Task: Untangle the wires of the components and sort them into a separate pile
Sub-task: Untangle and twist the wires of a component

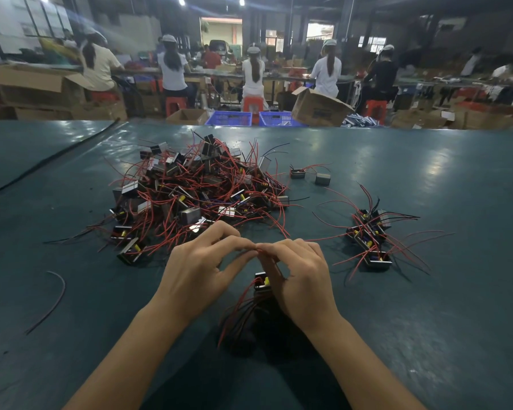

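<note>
A big tangled pile of small black components with red wires (196, 190) lies on the green table (427, 306), just beyond my hands. To the right sits a smaller pile of sorted components (370, 235) with their wires spread out. One component with a yellow part (261, 282) hangs below my fingers, its red and black wires trailing toward me. My left hand (202, 267) and my right hand (296, 273) meet fingertip to fingertip, both pinching that component's red wires.
Two single components (308, 175) lie behind the sorted pile. A loose dark wire (54, 300) curves on the table at left. Beyond the far table edge stand blue crates (228, 118), cardboard boxes and several seated workers.
</note>
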The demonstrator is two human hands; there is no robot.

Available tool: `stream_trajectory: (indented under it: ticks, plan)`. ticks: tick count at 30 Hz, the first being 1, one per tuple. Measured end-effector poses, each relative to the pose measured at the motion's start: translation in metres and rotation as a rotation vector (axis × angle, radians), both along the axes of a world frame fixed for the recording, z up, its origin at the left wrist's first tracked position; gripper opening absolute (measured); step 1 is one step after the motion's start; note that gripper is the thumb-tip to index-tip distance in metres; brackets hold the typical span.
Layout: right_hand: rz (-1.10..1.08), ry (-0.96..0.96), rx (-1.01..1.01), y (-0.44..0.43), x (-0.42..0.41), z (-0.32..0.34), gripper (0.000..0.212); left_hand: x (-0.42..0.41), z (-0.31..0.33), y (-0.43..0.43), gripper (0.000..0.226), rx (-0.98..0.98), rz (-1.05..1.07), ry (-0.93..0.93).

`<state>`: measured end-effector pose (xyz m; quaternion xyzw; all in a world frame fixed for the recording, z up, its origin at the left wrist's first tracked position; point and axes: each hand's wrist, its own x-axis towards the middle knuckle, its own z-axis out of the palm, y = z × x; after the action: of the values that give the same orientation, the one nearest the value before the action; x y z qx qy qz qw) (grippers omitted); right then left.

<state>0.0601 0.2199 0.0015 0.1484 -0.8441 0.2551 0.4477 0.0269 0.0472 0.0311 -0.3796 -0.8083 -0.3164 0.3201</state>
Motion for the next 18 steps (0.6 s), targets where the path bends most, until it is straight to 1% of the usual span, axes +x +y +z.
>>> stream_trajectory:
  ticks: [4,11,14,16,18]
  plan:
    - [0.028,0.008,-0.011,-0.001,0.000,0.000,0.013,0.000,0.000,0.000,0.016,-0.012,0.026,0.006]
    - [0.034,0.038,0.051,-0.001,0.000,0.000,0.011,-0.001,0.000,-0.001,0.025,-0.026,0.045,0.082]
    - [0.020,0.054,0.077,-0.001,-0.001,-0.001,0.011,0.002,0.000,0.002,0.026,-0.006,0.077,0.084]
    - [-0.003,0.069,0.095,-0.002,-0.001,-0.001,0.010,0.005,-0.002,0.008,0.025,0.033,0.131,0.034]
    - [-0.023,0.083,0.106,-0.002,-0.001,-0.001,0.010,0.008,-0.003,0.015,0.027,0.128,0.170,-0.126]
